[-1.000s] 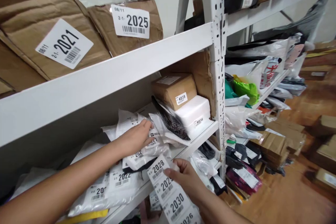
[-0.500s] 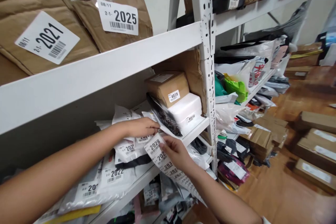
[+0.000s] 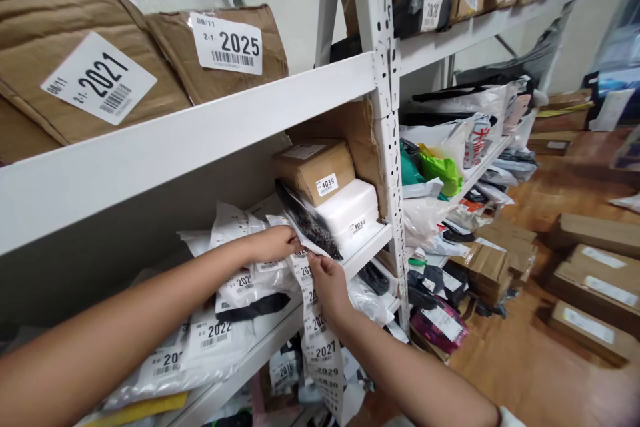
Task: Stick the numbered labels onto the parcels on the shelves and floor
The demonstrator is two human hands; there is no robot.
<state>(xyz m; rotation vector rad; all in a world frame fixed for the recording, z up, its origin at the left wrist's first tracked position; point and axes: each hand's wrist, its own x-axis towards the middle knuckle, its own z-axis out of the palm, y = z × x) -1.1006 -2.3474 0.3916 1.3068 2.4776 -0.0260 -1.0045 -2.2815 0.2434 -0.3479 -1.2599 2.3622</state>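
Near the white box (image 3: 353,205), a label strip (image 3: 317,340) is pinched by the right hand (image 3: 329,285); whether anything is grasped by the left hand (image 3: 274,243) cannot be told.

There's reaching room at centre left, in the dark gap between the white beam (image 3: 187,140) and the bagged parcels (image 3: 225,353). Mid-frame, a brown box (image 3: 303,173) on a white box (image 3: 347,207) stands in the way, an upright post (image 3: 386,147) just to the right.
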